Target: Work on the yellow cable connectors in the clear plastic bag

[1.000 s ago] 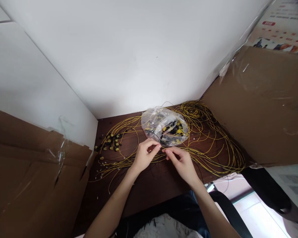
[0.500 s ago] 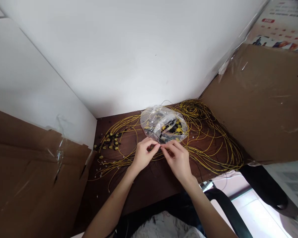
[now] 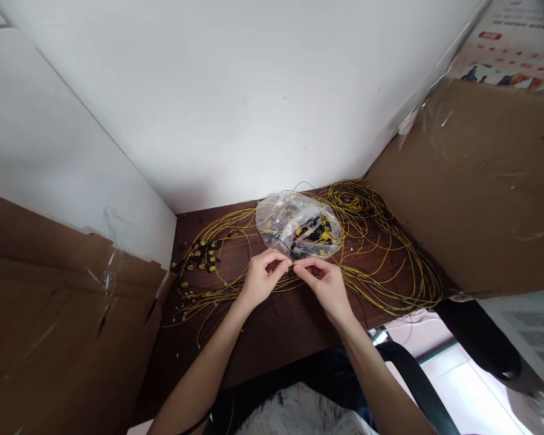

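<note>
My left hand point(image 3: 259, 280) and my right hand point(image 3: 324, 284) meet fingertip to fingertip over a dark wooden table point(image 3: 276, 338). Both pinch a thin yellow wire point(image 3: 292, 264) between thumb and forefinger. What sits at the wire's end is too small to make out. Just behind the fingers lies a clear plastic bag point(image 3: 298, 225) holding small yellow and black connectors. A big tangle of yellow wires point(image 3: 390, 266) spreads over the table's right side and loops round to the left.
A cluster of yellow and black connectors point(image 3: 202, 257) on wire ends lies at the left of the table. Cardboard sheets point(image 3: 476, 187) wall in both sides, white walls the back. A black chair arm point(image 3: 412, 374) is at the lower right.
My right hand has moved left and up a little until its fingertips meet the left hand's on the wire. The view has shifted slightly.
</note>
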`<state>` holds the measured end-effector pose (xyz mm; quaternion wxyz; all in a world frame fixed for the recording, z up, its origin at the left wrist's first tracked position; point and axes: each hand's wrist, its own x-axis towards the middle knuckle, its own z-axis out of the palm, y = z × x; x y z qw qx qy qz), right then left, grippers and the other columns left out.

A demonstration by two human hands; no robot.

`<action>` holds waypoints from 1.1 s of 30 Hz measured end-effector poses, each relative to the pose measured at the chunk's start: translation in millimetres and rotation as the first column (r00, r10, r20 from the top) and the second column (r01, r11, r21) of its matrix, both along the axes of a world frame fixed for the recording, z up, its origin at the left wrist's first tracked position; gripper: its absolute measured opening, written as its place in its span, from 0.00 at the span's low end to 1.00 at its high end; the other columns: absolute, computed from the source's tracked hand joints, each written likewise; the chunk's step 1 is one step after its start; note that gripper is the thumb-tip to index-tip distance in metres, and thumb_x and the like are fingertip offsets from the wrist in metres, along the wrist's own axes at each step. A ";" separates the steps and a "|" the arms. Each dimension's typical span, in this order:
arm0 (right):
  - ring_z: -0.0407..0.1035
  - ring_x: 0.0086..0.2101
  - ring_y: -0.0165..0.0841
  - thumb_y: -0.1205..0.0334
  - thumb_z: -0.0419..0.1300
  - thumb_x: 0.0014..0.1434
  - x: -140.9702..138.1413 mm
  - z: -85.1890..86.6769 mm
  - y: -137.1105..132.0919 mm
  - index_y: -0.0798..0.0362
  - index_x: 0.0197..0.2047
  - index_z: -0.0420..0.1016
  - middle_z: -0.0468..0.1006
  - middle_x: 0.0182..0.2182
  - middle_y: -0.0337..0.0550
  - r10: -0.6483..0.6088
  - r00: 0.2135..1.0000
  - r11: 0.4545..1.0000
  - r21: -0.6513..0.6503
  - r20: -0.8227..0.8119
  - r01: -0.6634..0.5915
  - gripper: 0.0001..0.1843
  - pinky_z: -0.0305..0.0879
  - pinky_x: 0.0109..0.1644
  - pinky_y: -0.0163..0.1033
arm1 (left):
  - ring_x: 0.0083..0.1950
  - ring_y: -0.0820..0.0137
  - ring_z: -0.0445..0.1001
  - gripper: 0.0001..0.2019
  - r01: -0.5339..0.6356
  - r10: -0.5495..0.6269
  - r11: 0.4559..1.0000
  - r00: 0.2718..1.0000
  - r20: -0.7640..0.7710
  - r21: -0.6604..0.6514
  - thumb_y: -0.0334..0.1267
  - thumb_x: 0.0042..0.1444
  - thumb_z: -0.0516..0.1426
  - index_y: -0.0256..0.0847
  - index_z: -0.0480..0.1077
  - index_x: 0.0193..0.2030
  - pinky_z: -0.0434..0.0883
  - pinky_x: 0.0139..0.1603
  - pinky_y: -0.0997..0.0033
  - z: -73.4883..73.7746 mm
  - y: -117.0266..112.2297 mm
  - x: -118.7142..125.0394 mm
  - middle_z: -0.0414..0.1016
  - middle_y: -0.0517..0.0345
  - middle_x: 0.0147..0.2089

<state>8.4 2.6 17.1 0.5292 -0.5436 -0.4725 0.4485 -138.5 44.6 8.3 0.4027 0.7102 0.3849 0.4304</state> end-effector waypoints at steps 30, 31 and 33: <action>0.66 0.26 0.31 0.55 0.57 0.55 -1.4 -0.2 7.8 0.54 0.29 0.73 0.76 0.27 0.42 -0.018 0.954 0.996 0.089 0.300 -0.009 0.11 0.62 0.31 0.36 | 0.31 0.73 0.69 0.10 -0.025 0.036 0.994 0.994 -0.105 0.111 0.40 0.58 0.53 0.37 0.72 0.33 0.65 0.32 0.75 -6.1 6.8 -6.4 0.72 0.56 0.31; 0.66 0.26 0.31 0.55 0.57 0.56 1.8 1.2 11.0 0.54 0.30 0.73 0.75 0.27 0.42 -0.058 0.947 0.993 0.118 0.316 0.022 0.12 0.62 0.31 0.36 | 0.33 0.73 0.69 0.09 -0.034 0.049 0.992 0.991 -0.122 0.123 0.40 0.59 0.53 0.38 0.72 0.37 0.65 0.33 0.75 -5.6 6.4 -7.0 0.72 0.55 0.33; 0.67 0.27 0.31 0.55 0.56 0.57 10.8 2.4 20.1 0.54 0.31 0.73 0.76 0.28 0.42 -0.165 0.914 0.978 0.183 0.372 0.102 0.12 0.62 0.33 0.36 | 0.37 0.72 0.70 0.10 -0.045 0.070 0.989 0.983 -0.172 0.144 0.39 0.60 0.52 0.40 0.70 0.44 0.66 0.36 0.75 -4.8 5.3 -7.9 0.72 0.55 0.37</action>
